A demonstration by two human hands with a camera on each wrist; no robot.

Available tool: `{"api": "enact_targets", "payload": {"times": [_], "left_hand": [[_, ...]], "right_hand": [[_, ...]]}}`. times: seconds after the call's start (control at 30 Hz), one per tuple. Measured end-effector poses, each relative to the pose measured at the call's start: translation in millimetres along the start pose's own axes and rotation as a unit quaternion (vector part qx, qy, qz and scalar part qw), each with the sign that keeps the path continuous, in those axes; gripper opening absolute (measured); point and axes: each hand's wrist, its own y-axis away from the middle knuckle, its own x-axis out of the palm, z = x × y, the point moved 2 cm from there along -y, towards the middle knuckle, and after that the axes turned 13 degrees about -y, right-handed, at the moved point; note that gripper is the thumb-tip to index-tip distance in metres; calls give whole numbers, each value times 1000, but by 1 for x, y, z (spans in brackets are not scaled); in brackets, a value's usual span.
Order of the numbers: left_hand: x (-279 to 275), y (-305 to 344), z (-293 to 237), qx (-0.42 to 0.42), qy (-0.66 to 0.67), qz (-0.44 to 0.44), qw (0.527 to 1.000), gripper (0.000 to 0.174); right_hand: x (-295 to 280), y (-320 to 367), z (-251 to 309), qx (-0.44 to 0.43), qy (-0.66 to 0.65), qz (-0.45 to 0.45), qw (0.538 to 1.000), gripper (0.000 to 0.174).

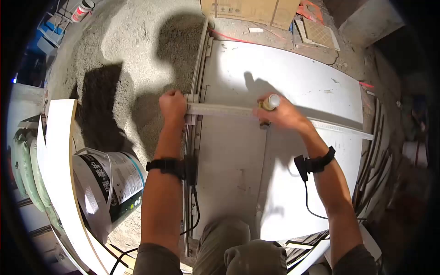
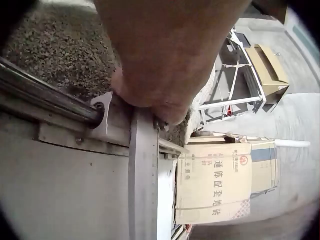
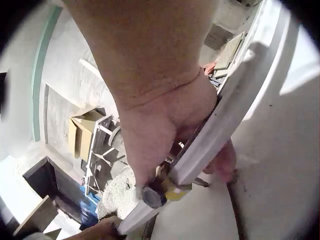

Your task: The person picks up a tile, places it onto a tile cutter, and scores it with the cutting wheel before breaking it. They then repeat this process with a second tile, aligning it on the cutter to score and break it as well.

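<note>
Head: two hands (image 1: 173, 108), one bar (image 1: 220, 110), one tool (image 1: 273, 101)

long pale bar (image 1: 222, 110), tick-marked, lying across white slab (image 1: 224, 160) | yellow-and-dark tool (image 1: 273, 101), round pale top, tilted, at bar

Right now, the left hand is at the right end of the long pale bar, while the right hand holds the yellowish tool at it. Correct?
Not quite: the left hand is at the left end of the long pale bar, beside the rail, as the head view shows. The right hand does hold the yellowish tool at it.
</note>
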Motion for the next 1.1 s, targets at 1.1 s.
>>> {"api": "enact_targets", "payload": {"times": [1.1], "left_hand": [[2,-11,-9,-72,-119,24,990,30]], "right_hand": [[12,-21,-26,1,-174,-18,985,30]]}}
